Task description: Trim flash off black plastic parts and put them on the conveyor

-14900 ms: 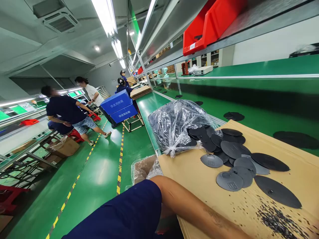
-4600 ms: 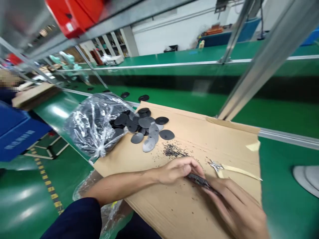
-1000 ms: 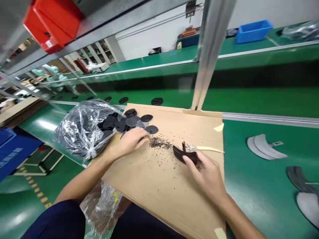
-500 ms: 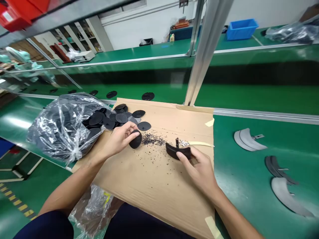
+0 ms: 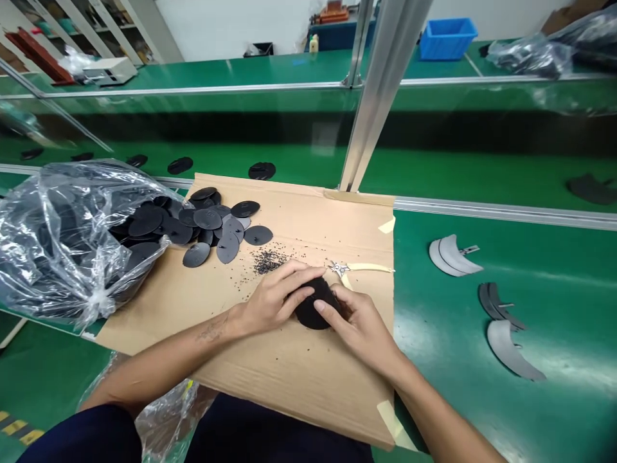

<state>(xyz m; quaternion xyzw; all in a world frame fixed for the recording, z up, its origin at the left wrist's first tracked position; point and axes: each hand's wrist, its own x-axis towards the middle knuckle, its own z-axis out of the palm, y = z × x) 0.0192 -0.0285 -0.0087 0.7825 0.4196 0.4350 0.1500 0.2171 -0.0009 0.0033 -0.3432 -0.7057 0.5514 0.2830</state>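
- In the head view, the left forearm comes in from the lower left, and the left hand (image 5: 277,297) reaches across with bent fingers at the upper left edge of a black disc (image 5: 314,314).
- The right forearm rises from the lower right; the right hand (image 5: 364,325) lays its thumb on the disc's face, with the other fingers partly hidden.
- Both hands grasp the disc, one from each side.
- The disc sits between the hands, in front of the cardboard sheet (image 5: 270,366); whether it touches the cardboard cannot be told.
- Small black bits (image 5: 270,260) and pale-handled cutters (image 5: 369,267) lie just beyond the hands.
- The disc looks dark and matte, with a rounded lower edge; its upper part is covered by fingers, and what lies behind it is hidden.
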